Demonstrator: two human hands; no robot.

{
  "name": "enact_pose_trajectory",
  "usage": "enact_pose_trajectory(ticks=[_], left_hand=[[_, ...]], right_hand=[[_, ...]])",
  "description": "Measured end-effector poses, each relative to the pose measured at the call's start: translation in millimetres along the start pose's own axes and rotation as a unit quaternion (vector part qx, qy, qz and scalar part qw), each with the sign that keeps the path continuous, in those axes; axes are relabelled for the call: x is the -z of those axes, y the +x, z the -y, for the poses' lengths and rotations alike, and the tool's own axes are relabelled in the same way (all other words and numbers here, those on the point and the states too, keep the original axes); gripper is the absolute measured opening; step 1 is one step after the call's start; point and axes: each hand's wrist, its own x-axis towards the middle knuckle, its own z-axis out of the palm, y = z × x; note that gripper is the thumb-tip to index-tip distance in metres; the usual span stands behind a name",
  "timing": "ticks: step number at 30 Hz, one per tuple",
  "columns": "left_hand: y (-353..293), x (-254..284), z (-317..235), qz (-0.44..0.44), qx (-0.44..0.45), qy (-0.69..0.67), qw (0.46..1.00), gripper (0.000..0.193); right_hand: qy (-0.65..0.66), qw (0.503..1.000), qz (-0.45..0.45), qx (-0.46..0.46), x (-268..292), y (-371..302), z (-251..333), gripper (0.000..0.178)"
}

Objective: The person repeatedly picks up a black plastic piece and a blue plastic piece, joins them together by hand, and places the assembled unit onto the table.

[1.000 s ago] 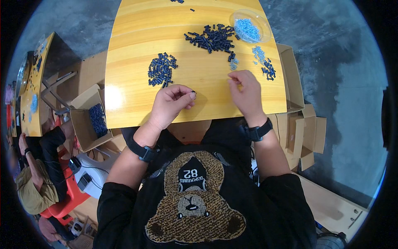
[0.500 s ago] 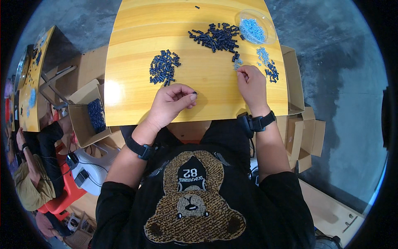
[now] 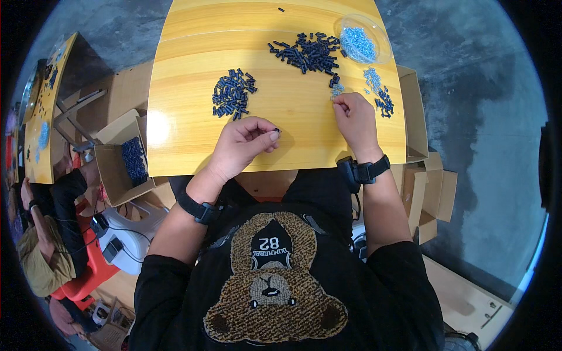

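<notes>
My left hand point(image 3: 243, 143) is closed above the table's near edge, its thumb and forefinger pinching a small black piece point(image 3: 277, 130). To the right, my right hand point(image 3: 357, 124) has its fingers pressed together over the wood; anything between them is hidden or too small to name. Just beyond those fingertips lies a little cluster of pale blue, screw-like pieces point(image 3: 337, 90). Small black cylindrical pieces form a pile point(image 3: 233, 95) beyond my left hand and a bigger heap point(image 3: 309, 54) farther back.
A clear round dish point(image 3: 383, 52) of light blue pieces stands at the table's far right. Near it lie loose blue pieces point(image 3: 372, 78) and black ones point(image 3: 384, 103). Open cardboard boxes point(image 3: 414, 117) flank the table point(image 3: 193, 140). Another person point(image 3: 50, 245) sits at the left.
</notes>
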Motion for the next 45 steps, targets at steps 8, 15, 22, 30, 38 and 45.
enact_pose_trajectory(ticks=[8, 15, 22, 30, 38, 45], left_hand=[[1.2, -0.7, 1.8, -0.003, -0.007, -0.018, 1.000, 0.015], [2.0, 1.5, 1.9, 0.013, 0.000, 0.003, 1.000, 0.014], [1.8, 1.0, 2.2, 0.004, -0.004, 0.007, 1.000, 0.014], [1.1, 1.1, 1.8, 0.006, -0.009, -0.012, 1.000, 0.015], [1.4, 1.0, 1.4, 0.004, -0.004, -0.001, 1.000, 0.014], [1.1, 1.0, 2.2, 0.002, -0.006, 0.003, 1.000, 0.014]], right_hand=[[-0.041, 0.998, -0.025, 0.042, 10.0, 13.7, 5.1, 0.005], [-0.089, 0.994, 0.016, 0.061, 5.3, 15.5, 5.3, 0.006], [-0.066, 0.996, 0.032, 0.041, 0.4, 8.9, 8.2, 0.007], [-0.019, 1.000, 0.003, 0.024, 10.4, 1.0, 1.9, 0.005], [-0.040, 0.999, 0.001, -0.003, 15.9, 3.8, 1.7, 0.005], [-0.061, 0.998, 0.017, -0.011, 12.2, 2.9, 2.4, 0.006]])
